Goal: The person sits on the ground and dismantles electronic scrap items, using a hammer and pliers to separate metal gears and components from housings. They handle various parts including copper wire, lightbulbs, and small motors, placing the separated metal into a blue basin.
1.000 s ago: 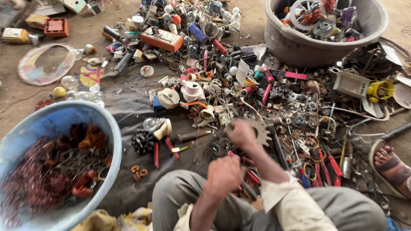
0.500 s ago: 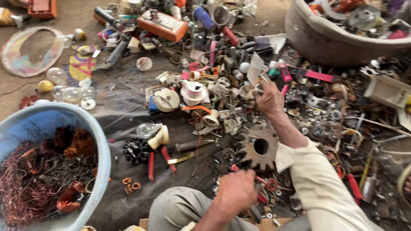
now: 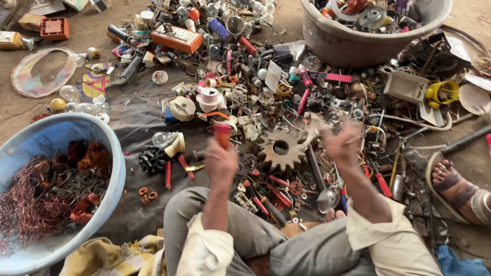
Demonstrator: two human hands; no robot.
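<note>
We look down on a person seated on a dark cloth (image 3: 130, 115) strewn with metal scrap. Our left hand (image 3: 221, 162) is raised above the lap, fingers wrapped closed around a small red-orange tube (image 3: 222, 134) that sticks up out of the fist. Our right hand (image 3: 343, 145) is lifted to the right of it, blurred; it seems pinched closed on a thin pale piece (image 3: 313, 128), but we cannot tell what that piece is. Between the two hands, on the cloth, lies a large rusty gear wheel (image 3: 281, 148) with a round hole in its middle. To the left stands a blue tub (image 3: 113, 158) holding tangled copper wire (image 3: 28, 202) and dark parts. At the top right is a grey basin (image 3: 348, 43) full of scrap. A sandalled foot (image 3: 452, 184) of someone else rests at the right edge.
</note>
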